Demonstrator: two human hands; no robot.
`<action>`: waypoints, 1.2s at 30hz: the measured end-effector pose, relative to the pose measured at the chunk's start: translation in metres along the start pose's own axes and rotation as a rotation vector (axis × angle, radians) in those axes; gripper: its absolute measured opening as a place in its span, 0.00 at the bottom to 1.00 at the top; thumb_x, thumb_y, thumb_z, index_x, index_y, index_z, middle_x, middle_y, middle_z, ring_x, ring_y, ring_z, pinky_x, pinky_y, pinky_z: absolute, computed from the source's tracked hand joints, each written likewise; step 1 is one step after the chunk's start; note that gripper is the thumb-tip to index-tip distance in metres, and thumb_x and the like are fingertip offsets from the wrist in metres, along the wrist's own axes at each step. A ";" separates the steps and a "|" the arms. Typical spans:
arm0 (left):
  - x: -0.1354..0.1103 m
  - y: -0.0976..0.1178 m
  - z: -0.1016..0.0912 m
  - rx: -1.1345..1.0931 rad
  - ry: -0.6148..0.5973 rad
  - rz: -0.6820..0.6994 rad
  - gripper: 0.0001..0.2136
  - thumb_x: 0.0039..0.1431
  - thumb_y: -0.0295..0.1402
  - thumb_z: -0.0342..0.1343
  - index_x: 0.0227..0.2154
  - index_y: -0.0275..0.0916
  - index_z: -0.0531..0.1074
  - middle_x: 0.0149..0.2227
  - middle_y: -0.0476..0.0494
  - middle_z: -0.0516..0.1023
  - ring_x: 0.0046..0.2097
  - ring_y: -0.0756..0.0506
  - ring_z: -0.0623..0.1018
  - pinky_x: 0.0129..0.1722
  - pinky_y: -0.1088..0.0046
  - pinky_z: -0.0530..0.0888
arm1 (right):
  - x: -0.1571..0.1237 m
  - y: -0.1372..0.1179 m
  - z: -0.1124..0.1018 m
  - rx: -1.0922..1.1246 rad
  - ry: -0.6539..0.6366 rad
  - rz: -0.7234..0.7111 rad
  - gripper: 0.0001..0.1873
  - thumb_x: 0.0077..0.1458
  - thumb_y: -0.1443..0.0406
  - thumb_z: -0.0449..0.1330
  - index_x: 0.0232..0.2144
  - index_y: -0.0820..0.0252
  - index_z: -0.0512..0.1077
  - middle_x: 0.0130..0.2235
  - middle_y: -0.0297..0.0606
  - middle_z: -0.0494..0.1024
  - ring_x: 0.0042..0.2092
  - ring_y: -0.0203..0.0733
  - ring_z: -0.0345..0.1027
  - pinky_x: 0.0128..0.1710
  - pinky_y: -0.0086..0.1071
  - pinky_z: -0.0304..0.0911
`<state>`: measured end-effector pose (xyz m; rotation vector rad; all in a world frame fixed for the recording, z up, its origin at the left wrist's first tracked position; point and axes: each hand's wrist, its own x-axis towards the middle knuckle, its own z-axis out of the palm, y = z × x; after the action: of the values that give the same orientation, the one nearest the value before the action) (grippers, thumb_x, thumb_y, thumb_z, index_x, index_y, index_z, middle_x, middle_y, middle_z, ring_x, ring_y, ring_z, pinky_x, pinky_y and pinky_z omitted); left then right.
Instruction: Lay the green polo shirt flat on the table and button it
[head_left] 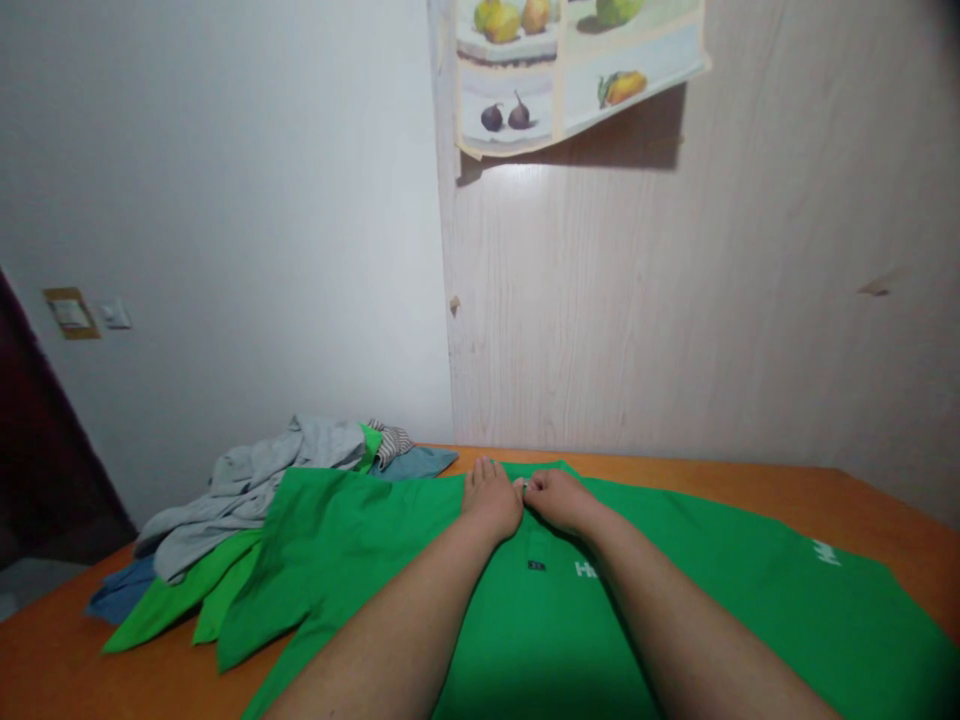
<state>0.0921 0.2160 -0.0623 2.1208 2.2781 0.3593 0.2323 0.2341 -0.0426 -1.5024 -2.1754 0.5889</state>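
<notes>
A green shirt with white lettering lies spread flat on the orange wooden table. My left hand rests at the shirt's collar, fingers curled down on the cloth. My right hand sits beside it, touching it, with the fingertips pinched on a small part of the collar or placket. Both forearms reach across the shirt from the near edge.
A heap of clothes, grey, blue and green, lies at the table's left. The wall stands just behind the table's far edge. A fruit poster hangs above. A wall switch is at the left.
</notes>
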 end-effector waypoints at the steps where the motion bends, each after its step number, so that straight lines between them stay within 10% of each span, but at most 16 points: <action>1: 0.000 -0.001 0.000 -0.002 -0.016 -0.002 0.34 0.67 0.49 0.32 0.66 0.27 0.53 0.70 0.26 0.48 0.71 0.33 0.47 0.67 0.51 0.48 | 0.001 0.001 0.000 0.002 0.002 -0.004 0.15 0.58 0.58 0.58 0.25 0.61 0.75 0.28 0.37 0.76 0.30 0.36 0.62 0.29 0.28 0.50; 25: -0.001 -0.007 -0.015 -0.167 -0.071 0.014 0.37 0.66 0.56 0.31 0.64 0.31 0.57 0.69 0.27 0.52 0.70 0.32 0.50 0.66 0.48 0.50 | 0.000 0.004 -0.009 0.416 -0.017 0.125 0.12 0.58 0.67 0.47 0.30 0.60 0.70 0.22 0.32 0.72 0.21 0.32 0.63 0.22 0.25 0.55; 36: -0.002 -0.022 -0.048 -0.237 -0.174 0.246 0.20 0.56 0.39 0.57 0.51 0.39 0.71 0.59 0.35 0.72 0.62 0.37 0.68 0.59 0.67 0.65 | -0.009 0.000 -0.021 0.333 -0.175 0.076 0.06 0.50 0.69 0.58 0.23 0.59 0.66 0.15 0.26 0.64 0.18 0.30 0.54 0.20 0.25 0.47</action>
<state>0.0632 0.2054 -0.0191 2.2126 1.7907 0.4072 0.2470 0.2275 -0.0266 -1.4000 -2.0228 1.0864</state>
